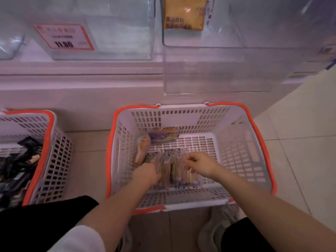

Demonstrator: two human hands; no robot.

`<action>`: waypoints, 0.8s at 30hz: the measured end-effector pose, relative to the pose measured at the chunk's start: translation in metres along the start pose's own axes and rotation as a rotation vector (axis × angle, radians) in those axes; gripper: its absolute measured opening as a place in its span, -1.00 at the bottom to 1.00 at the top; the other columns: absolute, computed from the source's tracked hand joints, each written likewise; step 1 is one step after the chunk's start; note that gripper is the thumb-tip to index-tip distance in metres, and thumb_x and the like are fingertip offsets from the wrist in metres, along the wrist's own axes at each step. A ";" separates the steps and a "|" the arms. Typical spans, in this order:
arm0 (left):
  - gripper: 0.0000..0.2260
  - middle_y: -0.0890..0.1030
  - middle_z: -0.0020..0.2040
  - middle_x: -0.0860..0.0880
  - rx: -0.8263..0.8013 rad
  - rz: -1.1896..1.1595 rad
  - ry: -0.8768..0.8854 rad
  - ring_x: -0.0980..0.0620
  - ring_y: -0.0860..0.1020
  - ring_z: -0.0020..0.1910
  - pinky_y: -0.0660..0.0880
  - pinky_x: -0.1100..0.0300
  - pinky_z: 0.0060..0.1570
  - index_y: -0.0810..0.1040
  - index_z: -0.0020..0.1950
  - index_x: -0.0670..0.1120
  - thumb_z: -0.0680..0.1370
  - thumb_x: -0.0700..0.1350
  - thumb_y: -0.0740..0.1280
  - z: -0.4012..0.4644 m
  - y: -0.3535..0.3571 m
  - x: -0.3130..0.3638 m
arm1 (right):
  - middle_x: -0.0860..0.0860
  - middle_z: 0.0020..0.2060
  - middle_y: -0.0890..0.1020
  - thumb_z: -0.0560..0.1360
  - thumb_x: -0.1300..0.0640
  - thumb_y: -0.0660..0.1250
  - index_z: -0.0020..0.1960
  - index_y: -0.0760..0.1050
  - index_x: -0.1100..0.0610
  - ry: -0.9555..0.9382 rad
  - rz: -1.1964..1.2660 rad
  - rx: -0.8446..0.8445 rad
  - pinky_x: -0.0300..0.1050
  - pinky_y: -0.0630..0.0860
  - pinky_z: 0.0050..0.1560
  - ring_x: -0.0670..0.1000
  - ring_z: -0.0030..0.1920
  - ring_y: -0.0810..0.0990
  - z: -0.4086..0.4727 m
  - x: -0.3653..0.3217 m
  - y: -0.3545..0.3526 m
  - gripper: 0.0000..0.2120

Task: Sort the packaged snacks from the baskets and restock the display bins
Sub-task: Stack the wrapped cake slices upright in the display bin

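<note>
Both hands reach into the near basket (190, 110): left hand (146, 174) and right hand (201, 163) pinch snack packets (169, 166); loose packets could slip free.

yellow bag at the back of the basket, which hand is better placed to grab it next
Probably right: the right hand lies nearer the yellow bag, while the left hand sits lower on the packets.

Dim, pinkish cast w/ soft even light, faint shadows. Motion blur throughout; glare on clear bins (101, 33) above basket (190, 110). Wide-angle bending at edges.
</note>
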State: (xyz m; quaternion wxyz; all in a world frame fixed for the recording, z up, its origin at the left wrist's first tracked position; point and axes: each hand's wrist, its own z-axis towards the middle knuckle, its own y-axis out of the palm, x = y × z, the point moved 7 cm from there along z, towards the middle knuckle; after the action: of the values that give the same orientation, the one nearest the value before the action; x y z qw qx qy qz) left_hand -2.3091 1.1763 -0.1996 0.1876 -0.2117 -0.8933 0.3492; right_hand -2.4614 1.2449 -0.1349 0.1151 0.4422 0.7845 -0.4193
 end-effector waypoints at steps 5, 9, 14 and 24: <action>-0.64 0.53 0.19 -0.14 -0.015 0.013 -0.213 -0.11 0.55 0.14 0.49 0.02 0.03 0.38 0.34 -0.08 0.58 0.03 0.21 0.009 0.034 -0.024 | 0.12 -0.24 0.63 0.59 0.14 0.19 -0.17 0.53 0.22 0.091 0.077 -0.033 -0.06 0.50 -0.09 0.08 -0.20 0.60 0.003 0.030 0.023 -0.75; -0.74 0.56 0.15 -0.13 -0.072 -0.079 -0.260 -0.11 0.55 0.13 0.50 0.01 0.06 0.48 0.21 -0.11 0.57 -0.05 0.22 0.019 0.049 -0.034 | 0.16 -0.15 0.65 0.58 0.12 0.19 -0.17 0.55 0.17 0.109 0.069 -0.056 0.05 0.53 -0.03 0.14 -0.13 0.62 -0.003 0.046 0.034 -0.76; -0.79 0.59 0.07 -0.20 0.029 -0.173 -0.131 -0.14 0.55 0.07 0.45 0.05 0.05 0.54 0.06 -0.22 0.60 -0.19 0.14 0.017 0.027 -0.033 | 0.13 -0.17 0.65 0.57 0.10 0.20 -0.09 0.56 0.19 0.135 0.106 -0.037 -0.02 0.52 -0.08 0.13 -0.13 0.61 -0.008 0.054 0.036 -0.78; -0.79 0.59 -0.34 0.10 -0.094 -1.239 0.347 0.19 0.56 -0.28 0.51 0.35 -0.22 0.51 -0.27 -0.07 0.54 -0.28 0.27 -0.068 -0.060 0.022 | 0.16 0.16 0.61 0.48 -0.05 0.23 0.26 0.47 0.14 0.158 1.540 -0.160 0.05 0.55 0.01 0.13 0.10 0.61 -0.023 -0.016 0.045 -0.58</action>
State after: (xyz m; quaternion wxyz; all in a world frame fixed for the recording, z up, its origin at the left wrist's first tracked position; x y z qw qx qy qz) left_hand -2.3090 1.1845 -0.1066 0.4866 0.2818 -0.8212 0.0973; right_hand -2.4124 1.2645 -0.1372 0.3493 0.8814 0.2899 -0.1305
